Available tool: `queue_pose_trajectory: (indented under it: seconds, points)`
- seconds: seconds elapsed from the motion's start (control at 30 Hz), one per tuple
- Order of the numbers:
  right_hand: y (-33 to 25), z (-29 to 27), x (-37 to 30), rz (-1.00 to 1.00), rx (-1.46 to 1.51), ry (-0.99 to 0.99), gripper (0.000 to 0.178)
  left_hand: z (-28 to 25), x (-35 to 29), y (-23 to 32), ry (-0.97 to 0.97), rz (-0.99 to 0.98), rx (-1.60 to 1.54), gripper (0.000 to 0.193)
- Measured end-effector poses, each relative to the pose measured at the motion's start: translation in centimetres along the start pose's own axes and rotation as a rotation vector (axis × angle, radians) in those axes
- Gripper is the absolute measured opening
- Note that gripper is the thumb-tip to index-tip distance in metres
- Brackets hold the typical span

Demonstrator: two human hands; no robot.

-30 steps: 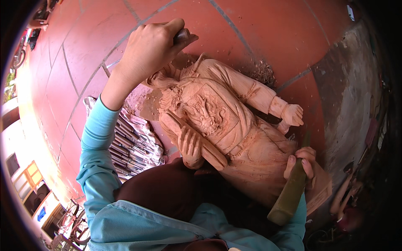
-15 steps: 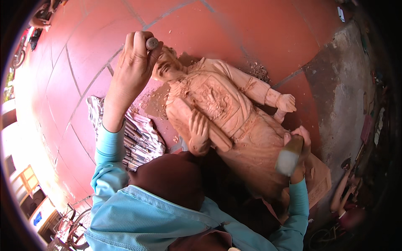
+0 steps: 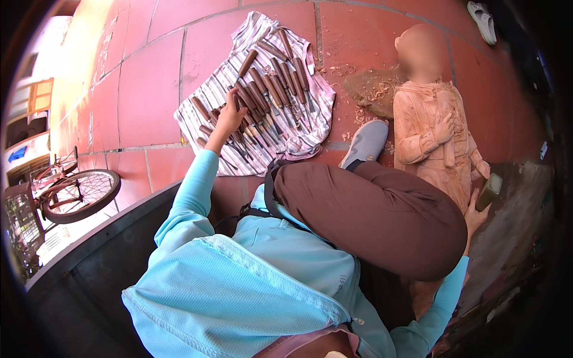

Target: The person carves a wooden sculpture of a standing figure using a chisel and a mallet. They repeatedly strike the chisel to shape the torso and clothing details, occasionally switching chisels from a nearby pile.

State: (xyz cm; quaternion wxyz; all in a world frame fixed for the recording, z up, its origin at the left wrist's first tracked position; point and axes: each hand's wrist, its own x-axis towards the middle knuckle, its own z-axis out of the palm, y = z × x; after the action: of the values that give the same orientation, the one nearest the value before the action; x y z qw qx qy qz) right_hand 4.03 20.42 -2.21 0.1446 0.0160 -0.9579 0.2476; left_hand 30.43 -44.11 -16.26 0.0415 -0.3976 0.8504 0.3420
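My left hand [image 3: 229, 116] reaches down among several wood-carving chisels [image 3: 261, 90] with brown wooden handles. Its thumb and forefinger are spread apart at the handles, and the other fingers are partly hidden. The chisels lie side by side on a striped cloth [image 3: 239, 43], their metal blades pointing mostly toward me. To the right, my right hand [image 3: 473, 216] is closed on a block-shaped mallet [image 3: 490, 192], whose handle I cannot see. That hand is beside the lower part of a carved wooden figure [image 3: 422, 128], which lies on its back and holds a carved rolled object against its chest.
Wood shavings [image 3: 359, 116] lie around a flat brown slab [image 3: 373, 89] near the figure's head. My shoe [image 3: 366, 142] stands between cloth and figure. A bicycle [image 3: 80, 194] is at the left, behind a dark curved edge [image 3: 119, 232]. A pale shoe [image 3: 482, 22] lies far right.
My view has swung left. My left hand has gone from holding a round-ended handle above the figure's head down to the chisels on the cloth. The mallet stays in my right hand.
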Motion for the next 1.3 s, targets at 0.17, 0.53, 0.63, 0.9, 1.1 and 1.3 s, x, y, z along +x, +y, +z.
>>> queue_pose_trajectory:
  seconds: [0.17, 0.53, 0.63, 0.9, 1.1, 1.3]
  points:
    - [0.6, 0.9, 0.0, 0.065, 0.033, -0.050, 0.054, 4.1, -0.4, -1.5, 0.014, 0.030, -0.078, 0.023]
    - [0.2, -0.5, -0.7, 0.098, 0.036, -0.014, 0.057, 2.6, -0.5, 2.1, -0.009, 0.092, 0.139, 0.026]
    - [0.4, -1.4, -1.1, 0.111, 0.035, -0.019, 0.055, 2.6, -2.2, -1.8, -0.022, 0.019, 0.157, 0.022]
    - [0.9, -1.7, -1.7, 0.128, 0.040, -0.033, 0.052, 2.9, -5.1, -5.3, -0.065, -0.278, 0.167, 0.028]
    - [0.9, -1.9, -1.6, 0.126, 0.049, -0.040, 0.050, 2.0, -5.5, -8.9, -0.092, -0.330, 0.227, 0.042]
    - [1.1, -2.1, -1.3, 0.124, 0.050, -0.042, 0.047, 2.5, -7.3, -8.6, -0.106, -0.153, 0.074, 0.034]
